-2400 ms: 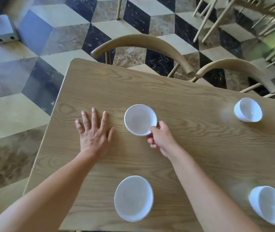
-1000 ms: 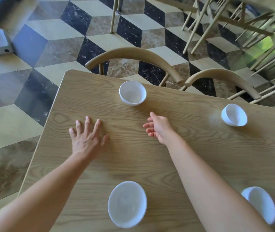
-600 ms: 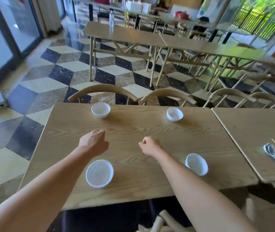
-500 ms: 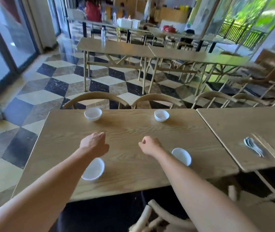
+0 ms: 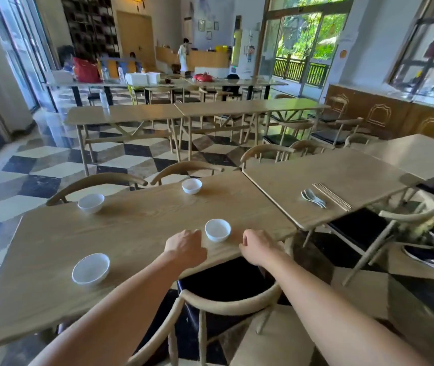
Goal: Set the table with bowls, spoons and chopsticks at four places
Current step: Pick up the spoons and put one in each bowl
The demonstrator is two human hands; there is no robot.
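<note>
Several white bowls stand on the wooden table (image 5: 136,228): a far left bowl (image 5: 91,202), a far right bowl (image 5: 191,185), a near right bowl (image 5: 217,229) and a near left bowl (image 5: 90,268). My left hand (image 5: 185,247) hovers just left of the near right bowl, fingers curled, holding nothing. My right hand (image 5: 256,248) is a loose fist at the table's near right corner, also holding nothing. White spoons (image 5: 313,198) and a bundle of chopsticks (image 5: 332,196) lie on the adjoining table (image 5: 342,175) to the right.
A wooden chair (image 5: 223,307) with a dark seat stands below my arms at the table's near edge. Two chair backs (image 5: 97,180) line the far side. More tables and chairs fill the room behind, and a person's shoe (image 5: 427,256) shows at the right.
My right hand let go of the far left bowl after pushing it to the far edge. Both hands curled and drew back, and my view lifted and swung right toward the adjoining table.
</note>
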